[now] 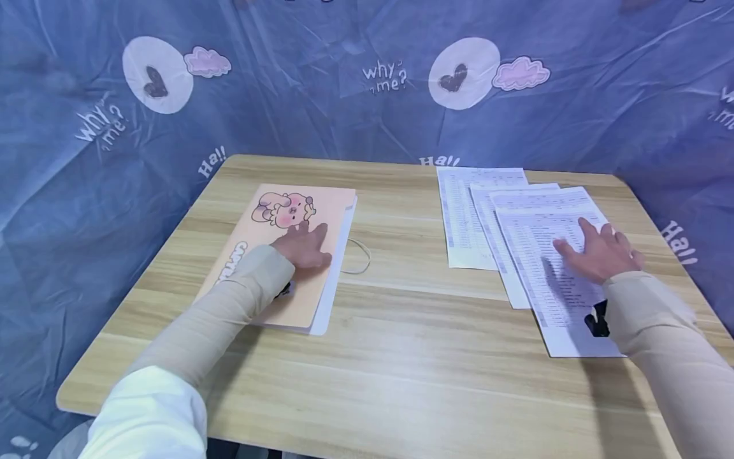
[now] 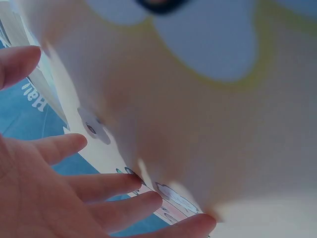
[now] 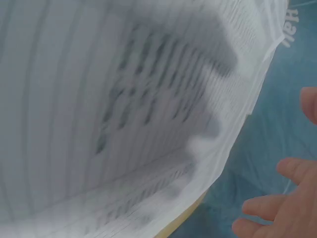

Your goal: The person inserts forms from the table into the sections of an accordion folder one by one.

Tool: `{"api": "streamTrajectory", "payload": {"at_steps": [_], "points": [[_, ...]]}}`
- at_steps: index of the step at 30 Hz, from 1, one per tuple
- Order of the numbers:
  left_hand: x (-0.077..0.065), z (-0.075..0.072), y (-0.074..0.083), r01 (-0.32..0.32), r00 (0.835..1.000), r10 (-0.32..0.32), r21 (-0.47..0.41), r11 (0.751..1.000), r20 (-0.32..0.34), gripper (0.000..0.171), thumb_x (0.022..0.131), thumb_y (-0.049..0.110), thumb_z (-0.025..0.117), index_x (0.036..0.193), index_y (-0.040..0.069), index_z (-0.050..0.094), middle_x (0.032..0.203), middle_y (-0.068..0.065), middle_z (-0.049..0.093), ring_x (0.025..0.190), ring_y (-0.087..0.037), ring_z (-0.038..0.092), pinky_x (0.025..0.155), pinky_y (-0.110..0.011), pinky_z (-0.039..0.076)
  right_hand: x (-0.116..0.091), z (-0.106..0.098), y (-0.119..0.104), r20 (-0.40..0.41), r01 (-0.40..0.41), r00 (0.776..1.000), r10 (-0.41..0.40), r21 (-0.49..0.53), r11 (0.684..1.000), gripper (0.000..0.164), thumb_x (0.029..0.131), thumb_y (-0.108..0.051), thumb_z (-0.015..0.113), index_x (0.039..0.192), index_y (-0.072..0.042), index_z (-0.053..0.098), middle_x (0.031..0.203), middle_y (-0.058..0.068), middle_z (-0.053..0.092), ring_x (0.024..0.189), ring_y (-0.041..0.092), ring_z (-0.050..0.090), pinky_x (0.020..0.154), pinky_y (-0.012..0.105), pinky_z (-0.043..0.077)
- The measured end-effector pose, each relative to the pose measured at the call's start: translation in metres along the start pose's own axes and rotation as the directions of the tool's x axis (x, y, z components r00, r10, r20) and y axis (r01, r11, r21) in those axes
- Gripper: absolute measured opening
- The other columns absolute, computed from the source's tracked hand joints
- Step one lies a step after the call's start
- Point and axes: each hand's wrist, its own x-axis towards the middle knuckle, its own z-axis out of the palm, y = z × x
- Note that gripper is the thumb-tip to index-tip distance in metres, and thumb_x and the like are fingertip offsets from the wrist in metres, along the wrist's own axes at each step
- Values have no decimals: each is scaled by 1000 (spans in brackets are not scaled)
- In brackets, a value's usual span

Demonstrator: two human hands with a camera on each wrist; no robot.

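Observation:
A peach file folder (image 1: 269,261) with a cartoon animal on its cover lies on the left side of the table. Over its right half my left hand (image 1: 304,247) is spread; in the left wrist view that hand (image 2: 64,193) has loosely straight fingers, its fingertips at or very near the cover. Printed sheets (image 1: 550,268) lie overlapped at the right. Above the front sheet is my right hand (image 1: 602,252), fingers apart and holding nothing. The right wrist view shows the hand (image 3: 282,208) apart from the printed page (image 3: 114,99).
A thin pale elastic loop (image 1: 367,258) sticks out from the folder's right edge onto the wooden table (image 1: 401,357). Behind the table hangs a blue patterned cloth (image 1: 321,95). Another printed sheet (image 1: 461,223) lies at the back of the paper group.

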Motion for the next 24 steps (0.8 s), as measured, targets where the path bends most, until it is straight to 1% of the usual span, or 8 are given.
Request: {"api": "streamTrajectory", "payload": {"at_steps": [3, 5, 10, 12, 14, 17, 21, 24], "points": [[1, 0, 1, 3, 1000, -3, 3, 1000, 1, 82, 87, 43, 49, 152, 11, 10, 152, -32, 7, 137, -53, 7, 105, -64, 19, -1, 0, 10, -11, -15, 1000, 15, -20, 1000, 88, 92, -63, 26, 148, 0, 2, 137, 45, 8, 121, 64, 11, 86, 74, 19], [2, 1, 1, 3, 1000, -3, 6, 1000, -4, 83, 87, 44, 50, 152, 11, 10, 151, -33, 7, 136, -54, 8, 104, -65, 22, -2, 1, 17, -12, -32, 999, 32, -36, 999, 89, 92, -63, 26, 148, 1, 3, 135, 45, 11, 118, 64, 15, 84, 73, 22], [5, 3, 4, 3, 1000, -2, 14, 1000, -18, 80, 86, 42, 52, 150, 11, 16, 149, -37, 9, 133, -57, 16, 98, -65, 30, -5, 0, 35, 17, -80, 997, 81, -46, 996, 91, 91, -64, 27, 147, 4, 3, 138, 44, 14, 115, 63, 21, 83, 70, 25], [7, 4, 8, -4, 1000, 5, 14, 1000, -21, 79, 86, 42, 52, 149, 11, 18, 148, -38, 9, 132, -58, 18, 97, -65, 31, -9, 0, 43, 21, -95, 995, 96, -42, 995, 91, 91, -63, 28, 146, 5, 3, 139, 44, 15, 115, 63, 22, 83, 70, 25], [8, 4, 10, -3, 1000, 3, 13, 1000, -19, 79, 86, 42, 52, 150, 12, 17, 148, -38, 9, 132, -57, 18, 97, -66, 31, -13, -1, 50, 21, -103, 994, 104, -41, 994, 91, 91, -61, 30, 146, 6, 4, 139, 43, 17, 114, 64, 24, 84, 70, 26], [9, 5, 12, -3, 1000, 3, 14, 1000, -11, 79, 87, 42, 51, 151, 11, 14, 148, -39, 8, 132, -59, 17, 98, -67, 29, -17, -2, 56, 52, -135, 989, 136, -17, 991, 92, 91, -62, 29, 146, 6, 0, 140, 42, 14, 116, 65, 20, 88, 73, 22], [8, 5, 12, -8, 1000, 8, 30, 1000, -5, 80, 87, 39, 50, 151, 9, 12, 147, -39, 11, 130, -60, 20, 99, -67, 28, -19, -4, 62, 92, -148, 985, 148, -6, 989, 93, 91, -63, 29, 146, 6, -1, 138, 44, 16, 115, 65, 22, 88, 73, 24], [7, 5, 13, -9, 1000, 10, 37, 999, -10, 79, 87, 37, 50, 151, 8, 13, 146, -39, 16, 128, -60, 25, 97, -66, 30, -19, -5, 66, 89, -121, 989, 122, -17, 992, 93, 91, -62, 33, 145, 8, 3, 135, 45, 22, 112, 63, 28, 87, 70, 29]]}}
